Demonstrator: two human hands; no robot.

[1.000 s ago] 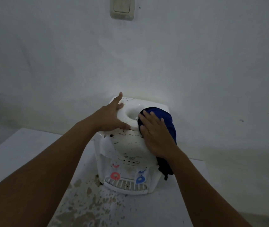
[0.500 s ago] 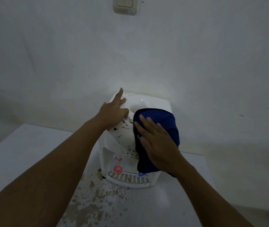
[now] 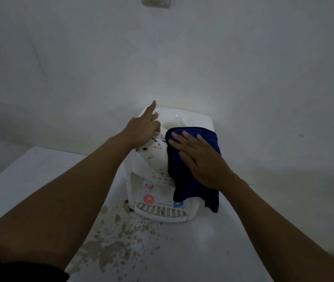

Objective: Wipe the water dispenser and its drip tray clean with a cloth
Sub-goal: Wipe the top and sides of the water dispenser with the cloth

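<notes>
A small white water dispenser (image 3: 152,159) stands on a white table against the wall, its top and front speckled with dark spots. My left hand (image 3: 143,129) rests flat on the dispenser's top left edge, fingers spread. My right hand (image 3: 198,157) presses a dark blue cloth (image 3: 194,190) flat against the dispenser's top right and front; the cloth hangs down over the right side and partly covers the blue tap (image 3: 177,204). The red tap (image 3: 148,198) and the slotted drip tray (image 3: 160,212) show at the bottom front.
The white table (image 3: 40,180) has brown dirt stains (image 3: 111,247) in front of the dispenser. A plain wall stands close behind, with a light switch (image 3: 156,2) at the top edge.
My right hand has slid the blue cloth from the top right corner down over the dispenser's front, so it now hangs lower. My left hand has stayed on the top left edge.
</notes>
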